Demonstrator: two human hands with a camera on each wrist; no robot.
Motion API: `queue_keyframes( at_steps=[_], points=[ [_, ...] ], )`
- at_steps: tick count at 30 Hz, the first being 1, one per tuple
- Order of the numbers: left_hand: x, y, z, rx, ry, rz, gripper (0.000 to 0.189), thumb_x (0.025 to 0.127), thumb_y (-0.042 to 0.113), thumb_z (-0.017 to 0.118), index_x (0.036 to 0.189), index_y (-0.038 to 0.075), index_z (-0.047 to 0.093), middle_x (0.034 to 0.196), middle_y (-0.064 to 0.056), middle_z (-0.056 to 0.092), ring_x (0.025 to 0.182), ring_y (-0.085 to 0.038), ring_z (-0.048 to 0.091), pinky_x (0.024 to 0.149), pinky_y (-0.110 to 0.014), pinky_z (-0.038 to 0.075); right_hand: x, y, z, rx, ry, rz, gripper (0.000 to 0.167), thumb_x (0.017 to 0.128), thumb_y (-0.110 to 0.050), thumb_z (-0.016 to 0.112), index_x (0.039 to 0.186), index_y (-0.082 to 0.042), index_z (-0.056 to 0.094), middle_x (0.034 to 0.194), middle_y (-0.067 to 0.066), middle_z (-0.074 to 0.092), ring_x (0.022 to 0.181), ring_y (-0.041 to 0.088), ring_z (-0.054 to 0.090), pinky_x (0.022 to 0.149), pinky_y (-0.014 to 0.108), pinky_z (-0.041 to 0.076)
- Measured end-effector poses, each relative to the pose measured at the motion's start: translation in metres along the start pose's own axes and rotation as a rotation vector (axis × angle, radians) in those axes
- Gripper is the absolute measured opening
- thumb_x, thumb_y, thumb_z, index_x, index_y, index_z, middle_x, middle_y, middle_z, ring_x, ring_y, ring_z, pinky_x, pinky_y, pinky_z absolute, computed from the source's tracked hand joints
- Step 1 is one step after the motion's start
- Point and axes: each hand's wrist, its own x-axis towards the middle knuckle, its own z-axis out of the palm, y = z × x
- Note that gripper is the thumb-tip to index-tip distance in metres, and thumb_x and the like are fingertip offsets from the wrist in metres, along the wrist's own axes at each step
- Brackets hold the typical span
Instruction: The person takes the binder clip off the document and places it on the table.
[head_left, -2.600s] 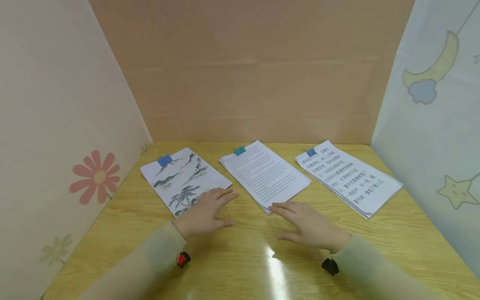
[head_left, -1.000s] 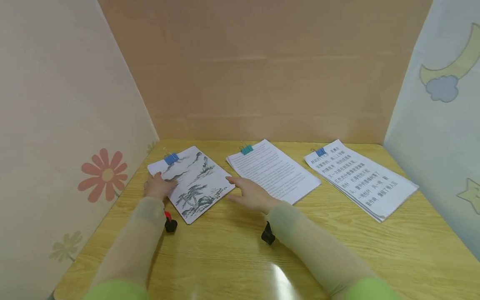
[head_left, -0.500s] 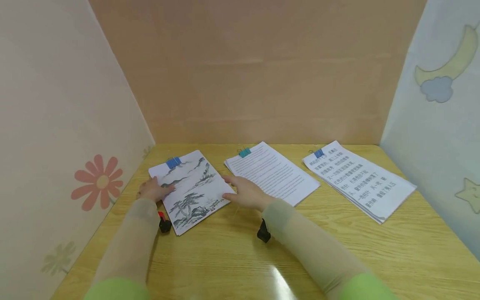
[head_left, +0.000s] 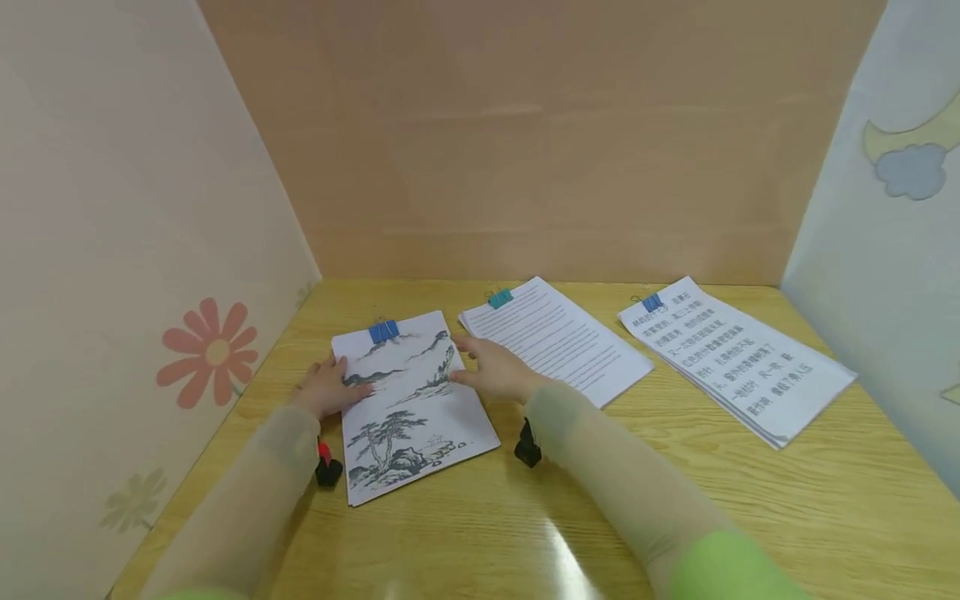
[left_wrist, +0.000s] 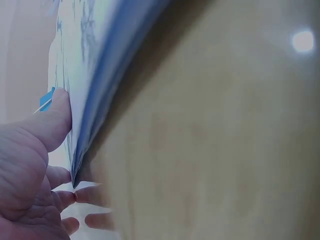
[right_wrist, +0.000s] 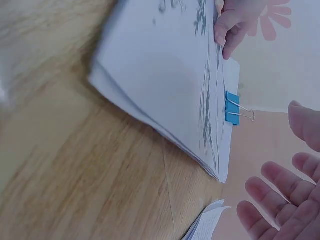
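Landscape-printed stack [head_left: 420,408] at seven o'clock in the head view.
Left hand [head_left: 327,389], at the stack's nine o'clock, pinches its edge, underside hidden; right hand [head_left: 498,371], at two, grips nothing, its fingers [right_wrist: 286,181] loosely spread, contact hard to tell. Blue clip [head_left: 384,331] at eleven; text stack [head_left: 566,337] farther toward two, partly covered.

Grey-ink pines and peaks sweep across the white picture stack [head_left: 431,408], blue clip [head_left: 384,331] at its eleven o'clock! Teal clip [head_left: 500,298] on the grey-lined stack [head_left: 558,343] at ten, pink flower [head_left: 217,353] out at nine!
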Motion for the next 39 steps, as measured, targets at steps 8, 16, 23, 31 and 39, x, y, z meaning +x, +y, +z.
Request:
queue_keyframes(
  at_steps=[8,16,23,31,39],
  points=[
    [-0.022,0.015,0.009,0.033,-0.024,0.053,0.099,0.086,0.063,0.058,0.152,0.002,0.018,0.157,-0.025,0.009,0.140,-0.050,0.003,0.101,-0.076,0.006,0.004,0.004,-0.003,0.025,-0.032,0.034,0.066,0.096,-0.034,0.060,0.152,-0.017,0.029,0.150,0.006,0.039,0.135,0.027,0.039,0.107,0.046,0.034],
    [-0.046,0.027,0.021,0.140,-0.015,0.115,0.097,0.085,0.065,0.056,0.152,0.004,0.023,0.157,-0.021,0.014,0.141,-0.048,0.010,0.099,-0.077,0.008,0.023,0.019,-0.001,-0.023,-0.038,0.069,0.067,0.096,-0.033,0.060,0.151,-0.010,0.030,0.153,0.008,0.033,0.138,0.028,0.034,0.111,0.044,0.029],
    [-0.065,0.037,0.031,0.203,0.019,0.145,0.094,0.085,0.063,0.059,0.150,0.002,0.029,0.156,-0.023,0.018,0.140,-0.050,0.013,0.100,-0.076,0.006,0.031,0.029,0.004,-0.111,-0.051,0.147,0.071,0.093,-0.035,0.063,0.152,-0.014,0.029,0.154,0.008,0.032,0.141,0.029,0.028,0.112,0.045,0.026],
    [-0.076,0.046,0.034,0.247,0.044,0.147,0.091,0.086,0.059,0.061,0.149,0.000,0.030,0.155,-0.026,0.017,0.139,-0.050,0.013,0.103,-0.073,0.007,0.034,0.035,0.010,-0.243,-0.060,0.146,0.066,0.094,-0.038,0.061,0.149,-0.014,0.036,0.149,0.010,0.040,0.139,0.032,0.031,0.111,0.046,0.027],
    [-0.078,0.050,0.032,0.233,0.046,0.146,0.089,0.087,0.056,0.062,0.148,-0.001,0.032,0.154,-0.027,0.017,0.140,-0.050,0.011,0.104,-0.072,0.004,0.038,0.030,0.009,-0.261,-0.039,0.115,0.040,0.098,-0.022,0.055,0.134,-0.005,0.054,0.133,0.013,0.053,0.125,0.029,0.047,0.102,0.041,0.039]
  ],
)
